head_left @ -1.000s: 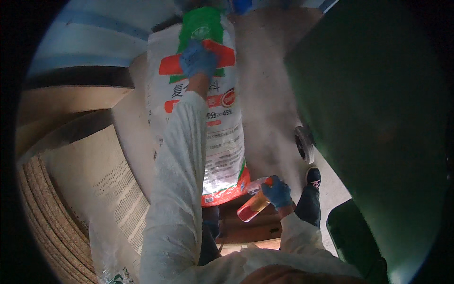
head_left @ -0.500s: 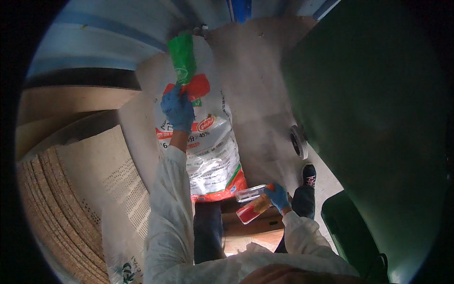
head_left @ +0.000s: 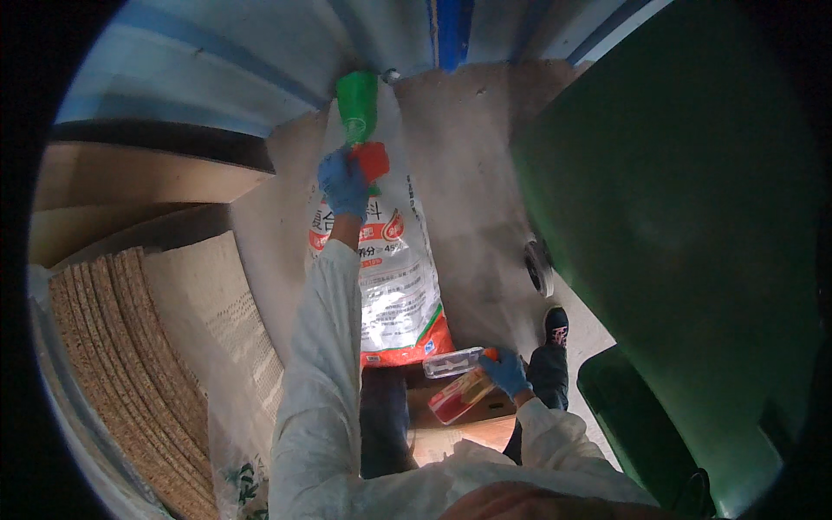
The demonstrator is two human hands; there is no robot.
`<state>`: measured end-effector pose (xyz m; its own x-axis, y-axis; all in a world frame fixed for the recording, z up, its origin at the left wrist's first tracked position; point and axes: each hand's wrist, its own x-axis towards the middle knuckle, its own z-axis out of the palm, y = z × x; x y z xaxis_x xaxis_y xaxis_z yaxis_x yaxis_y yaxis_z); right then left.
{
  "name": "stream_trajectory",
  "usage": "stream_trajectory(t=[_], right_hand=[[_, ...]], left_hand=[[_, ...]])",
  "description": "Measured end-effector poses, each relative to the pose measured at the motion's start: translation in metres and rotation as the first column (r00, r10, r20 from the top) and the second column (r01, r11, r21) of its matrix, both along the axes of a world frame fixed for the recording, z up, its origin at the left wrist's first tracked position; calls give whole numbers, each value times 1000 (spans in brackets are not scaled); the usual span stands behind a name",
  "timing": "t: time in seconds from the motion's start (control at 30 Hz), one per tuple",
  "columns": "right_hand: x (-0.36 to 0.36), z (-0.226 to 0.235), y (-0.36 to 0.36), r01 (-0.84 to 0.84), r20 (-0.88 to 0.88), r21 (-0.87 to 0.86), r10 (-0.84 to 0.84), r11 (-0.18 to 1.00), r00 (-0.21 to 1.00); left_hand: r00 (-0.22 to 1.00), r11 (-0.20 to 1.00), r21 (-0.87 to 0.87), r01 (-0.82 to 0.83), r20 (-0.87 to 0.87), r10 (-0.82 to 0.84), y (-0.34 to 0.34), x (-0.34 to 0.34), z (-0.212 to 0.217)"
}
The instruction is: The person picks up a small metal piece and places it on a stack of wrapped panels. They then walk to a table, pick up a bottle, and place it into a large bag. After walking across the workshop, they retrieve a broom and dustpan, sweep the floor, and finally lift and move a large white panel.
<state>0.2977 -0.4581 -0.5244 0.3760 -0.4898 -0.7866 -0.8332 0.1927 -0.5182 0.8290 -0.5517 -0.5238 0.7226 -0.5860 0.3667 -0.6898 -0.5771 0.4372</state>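
My left hand [head_left: 344, 184], in a blue glove, grips a large white sack [head_left: 386, 260] with green, red and orange print by its upper part and holds it up off the floor. The sack hangs stretched from the green top [head_left: 358, 106] down to its orange bottom edge. My right hand [head_left: 505, 373], also in a blue glove, holds a flat clear plastic container with an orange end [head_left: 452, 364] and a red-and-yellow packet [head_left: 459, 395] low beside my leg. Both arms wear white sleeves.
A big dark green wheeled bin [head_left: 693, 234] fills the right side, its wheel [head_left: 539, 267] near my shoe [head_left: 555, 327]. Stacked brown ribbed boards [head_left: 121, 364] and a pale woven sack [head_left: 217, 321] lie at the left. Concrete floor [head_left: 468, 173] and a blue-striped wall [head_left: 260, 52] lie ahead.
My left hand has lifted the printed sack higher and farther away, so it hangs longer. The right hand with the container has stayed low with little shift.
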Motion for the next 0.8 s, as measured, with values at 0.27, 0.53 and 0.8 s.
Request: stream_trajectory(t=[0.27, 0.53, 0.8], right_hand=[[4, 46, 18, 31, -28, 33, -30, 999, 999], [24, 87, 6, -95, -79, 99, 103, 991, 991], [70, 102, 1, -44, 89, -55, 48, 998, 995]], left_hand=[[997, 988, -151, -25, -76, 14, -11, 16, 21], [957, 931, -313, -188, -271, 102, -8, 14, 78], [952, 748, -627, -217, -304, 22, 17, 19, 176]])
